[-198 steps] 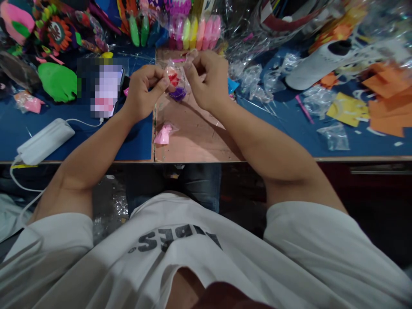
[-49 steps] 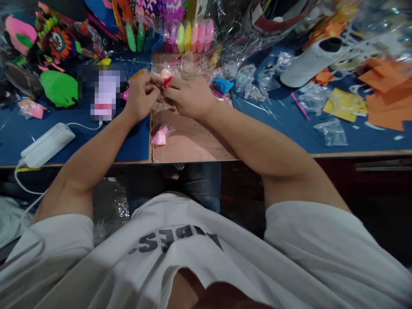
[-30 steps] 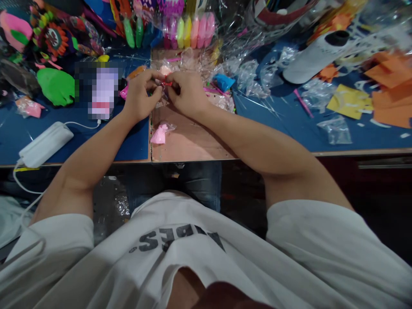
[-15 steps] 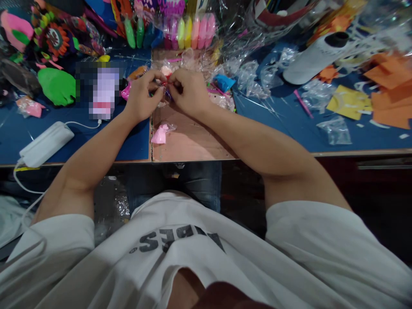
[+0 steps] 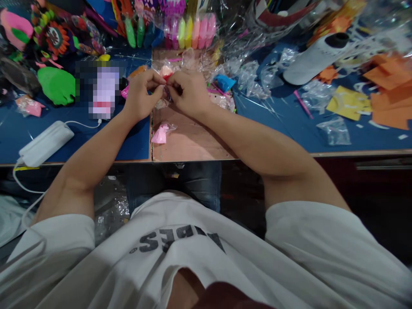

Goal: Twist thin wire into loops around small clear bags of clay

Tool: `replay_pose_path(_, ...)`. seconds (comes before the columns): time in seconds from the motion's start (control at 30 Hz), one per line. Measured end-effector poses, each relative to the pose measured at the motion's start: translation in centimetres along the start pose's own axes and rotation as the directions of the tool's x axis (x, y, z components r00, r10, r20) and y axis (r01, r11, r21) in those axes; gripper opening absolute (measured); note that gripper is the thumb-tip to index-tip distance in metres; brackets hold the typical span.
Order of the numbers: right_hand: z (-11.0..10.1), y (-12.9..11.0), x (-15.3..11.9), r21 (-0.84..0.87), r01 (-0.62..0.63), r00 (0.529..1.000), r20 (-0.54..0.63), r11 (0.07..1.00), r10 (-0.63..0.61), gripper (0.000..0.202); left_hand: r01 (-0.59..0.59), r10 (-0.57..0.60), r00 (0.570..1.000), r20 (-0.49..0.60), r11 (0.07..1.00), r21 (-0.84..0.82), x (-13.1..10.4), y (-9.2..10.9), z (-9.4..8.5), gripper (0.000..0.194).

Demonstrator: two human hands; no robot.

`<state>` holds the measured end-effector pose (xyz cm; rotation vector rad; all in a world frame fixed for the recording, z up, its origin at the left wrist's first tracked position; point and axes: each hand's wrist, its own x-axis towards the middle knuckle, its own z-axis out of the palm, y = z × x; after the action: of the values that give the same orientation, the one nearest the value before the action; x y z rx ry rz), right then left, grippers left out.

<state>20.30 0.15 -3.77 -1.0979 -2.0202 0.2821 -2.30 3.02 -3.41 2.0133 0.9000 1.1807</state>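
My left hand (image 5: pixel 143 92) and my right hand (image 5: pixel 188 91) meet over the wooden middle strip of the table (image 5: pixel 193 137), fingertips nearly touching. Both are pinched closed on something small that the fingers mostly hide. Just beyond the fingertips lies a pale pink and red piece (image 5: pixel 166 72) in clear wrap. A small pink packet (image 5: pixel 161 134) rests on the wood nearer to me. To the right of my right hand is a blue packet (image 5: pixel 224 82).
A phone (image 5: pixel 104 92) with a cable and white power bank (image 5: pixel 46 143) lie left, near green clay (image 5: pixel 58 86). Coloured clay sticks (image 5: pixel 189 32) stand behind. At right are a white bottle (image 5: pixel 313 58), clear bags, a yellow sheet (image 5: pixel 349 103) and orange sheets (image 5: pixel 391 105).
My hands have stayed in nearly the same place, with the fingertips shifted slightly. The red bit between them shows less now.
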Motion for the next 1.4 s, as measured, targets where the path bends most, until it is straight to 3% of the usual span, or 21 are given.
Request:
replay_pose_path(0.2,-0.3,-0.1,0.1,-0.004,0.018,1.000,0.009,1.000,-0.017,0.011,0.072,-0.074,0.997,-0.027,0.996,-0.046,0.2,-0.7,-0.1,0.030)
replay_pose_path(0.33,-1.3,-0.1,0.5,0.055,0.074,0.997,-0.020,0.996,-0.073,0.022,0.126,-0.124,0.991,0.041,0.991,-0.036,0.5,-1.2,-0.5,0.036)
replay_pose_path(0.53,-1.7,0.7,0.8,0.140,0.171,0.985,-0.061,0.975,-0.164,0.024,0.128,-0.127,0.992,0.019,0.989,-0.077,0.4,-0.6,-0.7,0.028)
replay_pose_path(0.97,-1.2,-0.3,0.6,0.362,0.047,0.998,0.011,0.931,-0.054,0.024,0.022,-0.026,0.999,-0.024,0.987,-0.159,0.2,0.2,0.1,0.017)
replay_pose_path(1.2,-2.2,0.3,1.0,0.171,0.064,0.992,0.100,0.983,-0.082,0.019,0.031,-0.030,1.000,0.004,0.986,-0.164,0.2,-0.4,0.0,0.021)
replay_pose_path(1.4,-2.6,0.3,1.0,0.105,0.112,0.987,0.102,0.988,-0.122,0.013,0.019,-0.019,1.000,0.006,0.980,-0.200,0.2,-0.2,-0.1,0.011)
